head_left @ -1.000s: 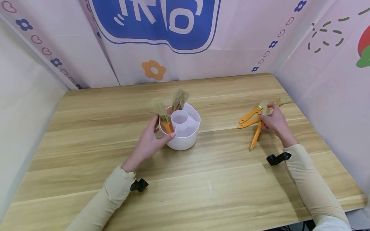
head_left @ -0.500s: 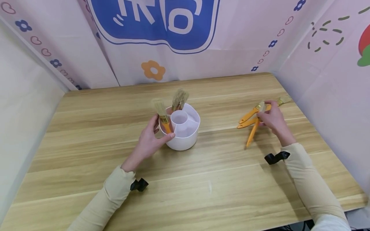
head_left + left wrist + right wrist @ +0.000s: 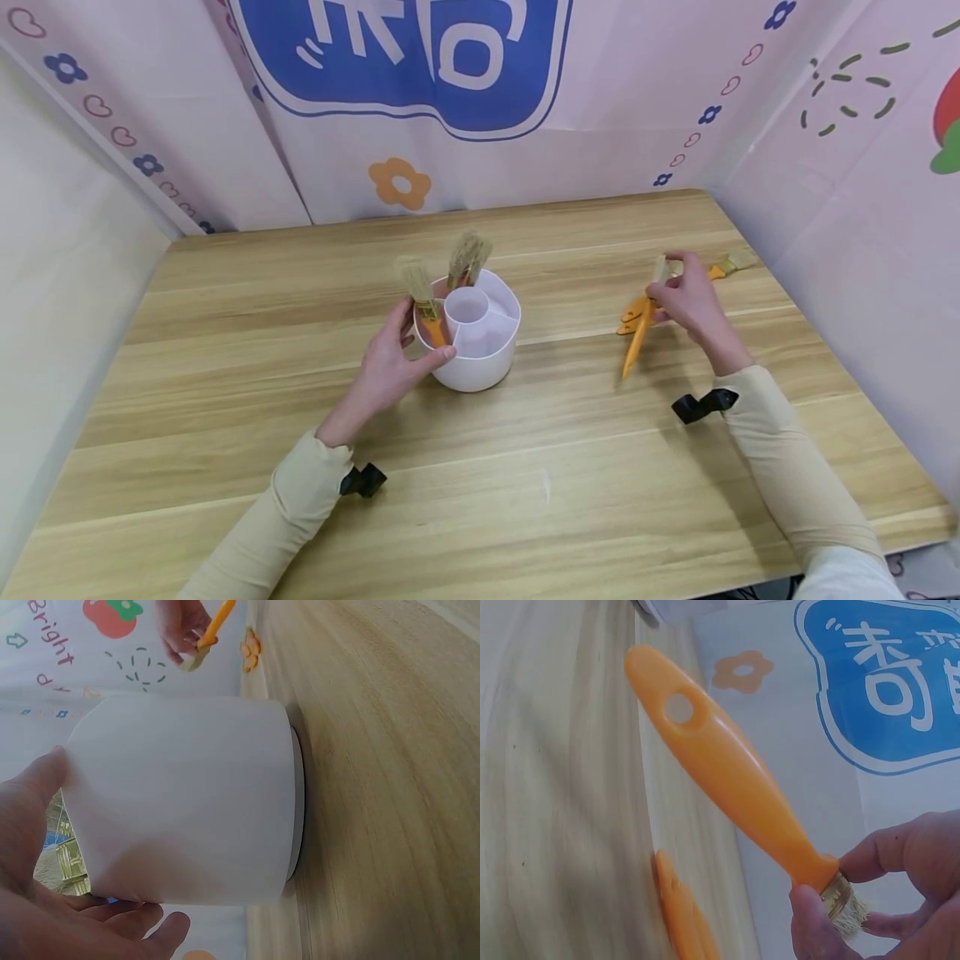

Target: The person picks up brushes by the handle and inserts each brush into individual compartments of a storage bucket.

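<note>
A white round organizer point(image 3: 480, 372), split into compartments around a central cup, stands on the table. My left hand point(image 3: 386, 367) holds it at the rim's left side, thumb in front and fingers behind. Two paintbrushes stand in it bristles up: one point(image 3: 427, 312) in the left compartment beside my left hand, another point(image 3: 467, 260) in a back one. My right hand point(image 3: 693, 304) pinches a third paintbrush point(image 3: 727, 780) at its metal ferrule, orange handle pointing away from the palm. In the head view this hand partly hides the orange-handled brushes point(image 3: 632, 321) beneath and behind it.
Another paintbrush point(image 3: 738, 261) lies near the right edge of the wooden table point(image 3: 480, 500), bristles outward. Printed white sheets point(image 3: 600, 158) wall the table at the back and both sides. Black wrist cameras point(image 3: 363, 480) sit on both sleeves.
My right hand has moved left with the pinched paintbrush, away from the brush at the table's right edge. The left hand and the organizer have stayed in place.
</note>
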